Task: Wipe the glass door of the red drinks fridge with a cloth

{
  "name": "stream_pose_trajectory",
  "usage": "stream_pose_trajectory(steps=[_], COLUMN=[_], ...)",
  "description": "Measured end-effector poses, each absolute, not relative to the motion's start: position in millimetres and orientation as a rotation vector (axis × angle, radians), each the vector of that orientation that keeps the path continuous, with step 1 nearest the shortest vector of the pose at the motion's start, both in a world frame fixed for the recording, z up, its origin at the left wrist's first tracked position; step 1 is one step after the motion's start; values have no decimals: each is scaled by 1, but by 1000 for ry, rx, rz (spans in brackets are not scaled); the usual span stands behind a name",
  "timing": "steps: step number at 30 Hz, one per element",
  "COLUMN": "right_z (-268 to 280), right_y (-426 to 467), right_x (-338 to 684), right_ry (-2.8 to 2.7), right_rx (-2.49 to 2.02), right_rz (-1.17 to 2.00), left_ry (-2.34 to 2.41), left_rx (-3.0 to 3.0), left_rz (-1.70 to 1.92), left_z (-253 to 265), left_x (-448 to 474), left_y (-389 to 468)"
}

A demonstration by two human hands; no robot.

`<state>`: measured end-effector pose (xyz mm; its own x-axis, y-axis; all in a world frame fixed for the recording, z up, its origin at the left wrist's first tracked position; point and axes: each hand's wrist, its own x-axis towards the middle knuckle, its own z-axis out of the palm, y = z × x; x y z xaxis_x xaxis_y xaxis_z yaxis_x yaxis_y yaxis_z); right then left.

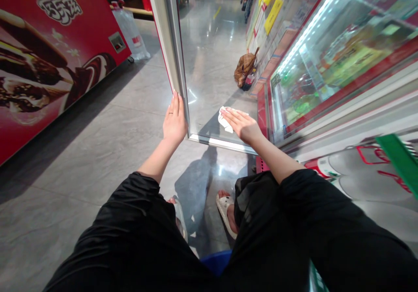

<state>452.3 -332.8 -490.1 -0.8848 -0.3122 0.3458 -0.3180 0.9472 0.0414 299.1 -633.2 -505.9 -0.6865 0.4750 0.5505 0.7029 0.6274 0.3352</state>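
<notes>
My left hand (pixel 175 117) lies against the edge of a glass door's pale metal frame (pixel 170 43), fingers stretched out along it and thumb hidden. A ring shows on one finger. My right hand (pixel 244 125) presses a crumpled white cloth or tissue (pixel 225 120) against the lower part of the door's glass pane (pixel 205 74). The cloth sticks out to the left of the fingertips. The door stands open in front of me, with its bottom rail (pixel 218 143) just above the floor.
A lit drinks fridge (pixel 326 61) with bottles stands on the right, above shrink-wrapped packs (pixel 369 174). On the left is a red ice-cream freezer (pixel 88 26) beside a clear plastic bag (pixel 132 35). Through the glass, a brown bag (pixel 244 67) sits on the floor. Something blue (pixel 217 261) lies beneath me.
</notes>
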Motion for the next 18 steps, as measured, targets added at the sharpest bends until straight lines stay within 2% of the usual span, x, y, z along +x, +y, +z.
stream_pose_trajectory(steps=[5,13,18], right_z=[-502,-491,-495], right_y=[-325,-324,-326], right_x=[454,455,458], right_ry=[-2798,-2667,-2704], right_rx=[624,481,467], right_rz=[29,79,123], left_ry=[-2514,-2634,-2549], left_rx=[-942,-871,-1163], left_rz=[-656,-551,-459], left_z=[-496,-477,-475], left_x=[302,317,344], left_y=[-637,-633,-612])
